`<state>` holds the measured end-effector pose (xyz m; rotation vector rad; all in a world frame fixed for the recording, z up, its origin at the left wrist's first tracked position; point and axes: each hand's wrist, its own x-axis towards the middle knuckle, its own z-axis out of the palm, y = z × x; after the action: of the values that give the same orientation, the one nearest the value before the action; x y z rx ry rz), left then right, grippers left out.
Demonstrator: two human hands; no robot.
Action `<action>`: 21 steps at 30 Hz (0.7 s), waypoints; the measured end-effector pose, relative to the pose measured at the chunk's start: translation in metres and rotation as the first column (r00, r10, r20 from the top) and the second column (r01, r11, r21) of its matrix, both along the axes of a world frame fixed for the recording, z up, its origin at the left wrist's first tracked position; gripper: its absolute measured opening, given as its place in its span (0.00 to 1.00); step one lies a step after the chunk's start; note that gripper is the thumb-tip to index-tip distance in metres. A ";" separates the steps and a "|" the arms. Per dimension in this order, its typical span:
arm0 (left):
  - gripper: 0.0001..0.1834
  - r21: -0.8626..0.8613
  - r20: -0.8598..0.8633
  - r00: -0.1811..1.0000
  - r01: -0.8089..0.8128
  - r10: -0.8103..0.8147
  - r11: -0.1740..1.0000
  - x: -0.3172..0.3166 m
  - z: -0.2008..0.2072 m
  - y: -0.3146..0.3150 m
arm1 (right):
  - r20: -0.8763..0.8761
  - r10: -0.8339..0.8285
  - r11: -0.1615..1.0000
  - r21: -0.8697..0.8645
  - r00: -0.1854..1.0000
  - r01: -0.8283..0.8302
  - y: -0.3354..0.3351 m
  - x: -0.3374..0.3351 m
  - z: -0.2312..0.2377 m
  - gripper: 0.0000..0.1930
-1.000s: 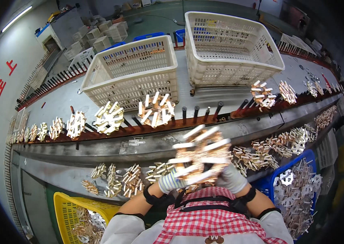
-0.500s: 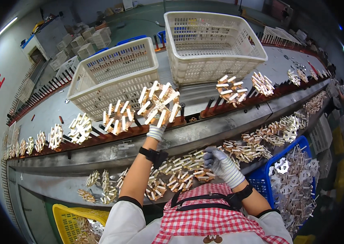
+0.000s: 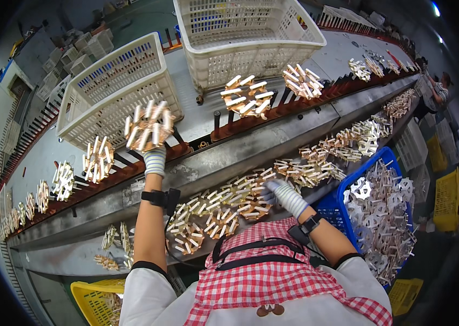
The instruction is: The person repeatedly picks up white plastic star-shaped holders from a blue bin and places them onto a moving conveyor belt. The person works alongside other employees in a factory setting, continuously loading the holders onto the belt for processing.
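In my left hand [image 3: 154,162], in a striped glove, is a round copper-coloured frame with white rods [image 3: 149,127]. I grip its lower edge from beneath, and most of my fingers are hidden behind it. The frame is held up at the row of dark pegs [image 3: 175,151], in front of the smaller white crate. My right hand [image 3: 286,198], gloved too, hangs low over the pile of rodded frames [image 3: 221,221] along the lower ledge. Its fingertips blur against the pieces, so whether they hold one is unclear.
Two white perforated crates [image 3: 119,89] [image 3: 248,60] stand behind the pegs. More rodded frames [image 3: 247,96] sit along the peg row. A blue basket [image 3: 343,198] of silvery pieces is at my right, a yellow basket [image 3: 85,296] at lower left. Another person [image 3: 439,92] stands far right.
The whole scene has shifted leftward in view. My left hand with the rodded frame has come slightly lower beside the pegs. My right hand has reached a little further over the pile.
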<state>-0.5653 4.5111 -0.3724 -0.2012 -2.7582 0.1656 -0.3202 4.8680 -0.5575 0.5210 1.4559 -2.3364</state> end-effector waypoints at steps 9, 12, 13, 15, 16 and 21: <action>0.24 -0.033 0.173 0.983 -0.048 0.053 0.998 -0.011 -0.038 -0.123 | 0.444 0.121 0.939 -0.342 0.888 0.043 -0.088 -0.030 -0.072 0.14; 0.24 0.002 0.155 0.984 -0.086 0.085 0.996 -0.014 -0.037 -0.134 | 0.437 0.082 0.912 -0.396 0.896 0.110 -0.100 -0.040 -0.103 0.11; 0.25 0.023 0.148 0.983 -0.117 0.112 0.993 -0.010 -0.038 -0.142 | 0.446 0.086 0.905 -0.410 0.891 0.117 -0.104 -0.043 -0.102 0.11; 0.25 0.060 0.150 0.974 -0.182 0.171 0.981 -0.003 -0.037 -0.154 | 0.441 0.098 0.915 -0.392 0.892 0.093 -0.106 -0.041 -0.096 0.10; 0.25 0.073 0.184 0.960 -0.226 0.210 0.971 0.005 -0.035 -0.150 | 0.431 0.099 0.925 -0.373 0.897 0.077 -0.105 -0.037 -0.091 0.10; 0.21 0.826 -0.122 0.976 0.000 0.180 0.563 0.103 -0.017 -0.054 | 0.241 0.129 0.961 -0.269 0.962 -0.062 -0.067 -0.023 -0.029 0.12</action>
<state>-0.4624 4.4569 -0.3892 0.2110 -2.3323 -1.0328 -0.3429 4.8010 -0.5870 0.6356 1.0171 -2.2397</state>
